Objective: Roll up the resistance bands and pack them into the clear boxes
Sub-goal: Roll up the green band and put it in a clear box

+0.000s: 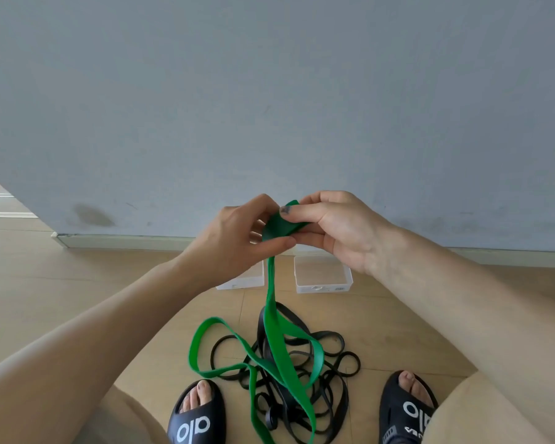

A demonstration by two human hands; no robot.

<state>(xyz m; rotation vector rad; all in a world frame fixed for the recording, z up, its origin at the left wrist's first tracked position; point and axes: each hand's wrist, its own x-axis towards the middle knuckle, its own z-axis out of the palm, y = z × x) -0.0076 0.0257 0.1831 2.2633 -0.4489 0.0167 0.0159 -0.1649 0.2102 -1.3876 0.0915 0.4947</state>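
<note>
Both hands met in front of a grey wall [269, 91], each pinching the top end of a green resistance band [277, 341]. The left hand [237, 233] held it between thumb and fingers from below-left; the right hand [330, 225] gripped the folded or partly rolled end, which its thumb partly hid, so the number of turns could not be made out. The rest of the band hung down and trailed in loops onto the wooden floor [61, 283], running out of view at the bottom edge. Under it lay a tangle of black resistance bands [330, 357], too knotted to count. Two clear boxes stood near the wall: the right clear box [322, 277] open and mostly visible, the left clear box [249, 280] largely hidden behind the left hand. Two black slides [197, 415] framed the pile, both cut off below.
</note>
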